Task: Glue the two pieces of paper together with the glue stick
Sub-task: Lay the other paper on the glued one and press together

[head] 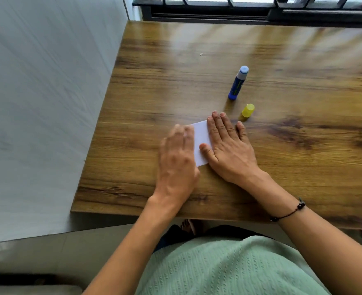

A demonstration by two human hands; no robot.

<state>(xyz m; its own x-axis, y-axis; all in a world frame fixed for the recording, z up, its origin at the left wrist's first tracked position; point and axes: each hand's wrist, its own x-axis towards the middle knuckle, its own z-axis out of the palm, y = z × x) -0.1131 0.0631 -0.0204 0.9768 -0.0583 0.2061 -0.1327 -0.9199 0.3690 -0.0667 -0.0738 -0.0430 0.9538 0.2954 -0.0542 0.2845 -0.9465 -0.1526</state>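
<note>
both hands lie flat on the white paper [201, 143] near the front middle of the tabletop [303, 156]. the right hand [229, 145] has its fingers [217, 126] straight and close together, pressing down on the right part of the sheet, thumb resting on it too. the left hand [179, 158] is blurred; it covers the left part of the paper, its fingers look fairly straight and laid over the sheet, but i cannot tell more than that. only one white strip shows between the hands, so whether two sheets sit stacked there is hidden.

the glue stick [238, 83] stands upright and uncapped farther back on the tabletop, well apart from the paper, and its yellow cap [248, 110] sits near the right fingertips, off the stick.

judging by this, the gluing looks done and the sheets are being pressed or smoothed together, which would be the last real step. what seems left is to finish pressing, lift the hands, and perhaps put the cap back on. a dark bracelet [293, 211] circles the right wrist.
</note>
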